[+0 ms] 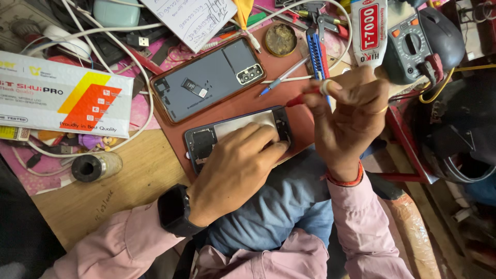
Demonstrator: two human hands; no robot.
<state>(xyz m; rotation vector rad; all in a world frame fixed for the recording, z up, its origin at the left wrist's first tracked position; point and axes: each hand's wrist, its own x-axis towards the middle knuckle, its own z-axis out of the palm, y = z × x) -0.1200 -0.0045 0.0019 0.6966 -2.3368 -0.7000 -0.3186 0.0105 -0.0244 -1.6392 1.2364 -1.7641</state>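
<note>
An opened phone (227,135) with its back removed is laid at the near edge of a reddish-brown work mat (289,111), its dark frame and pale inner plate showing. Most of its near half is covered by the left hand (235,173), which is laid flat on it with the fingers pressed together and the fingertips (274,150) resting by the phone's right end, where a dark cut-out is seen. A black watch (173,211) is worn on that wrist.

Just to the right of the opened phone, the right hand (349,116) is held raised, curled shut around a red-handled screwdriver (305,96); the handle is pinched between thumb and forefinger, and the tool is angled down toward the phone's upper right corner. Whether the tip touches the phone cannot be told. A ring is seen on one finger and a red band at the wrist.

Beyond the opened phone, a grey back cover (209,78) with a camera block is laid on the same mat, with a small dark part on top of it. Farther from the phone and to its right, a round tin (280,40), a blue tool (315,51) and a pen (284,76) are seen. A white tube of glue (369,31) and a multimeter (411,49) are placed beyond the right hand. Well to the left of the phone, a white and orange box (62,95) and white cables (147,98) are spread.
</note>
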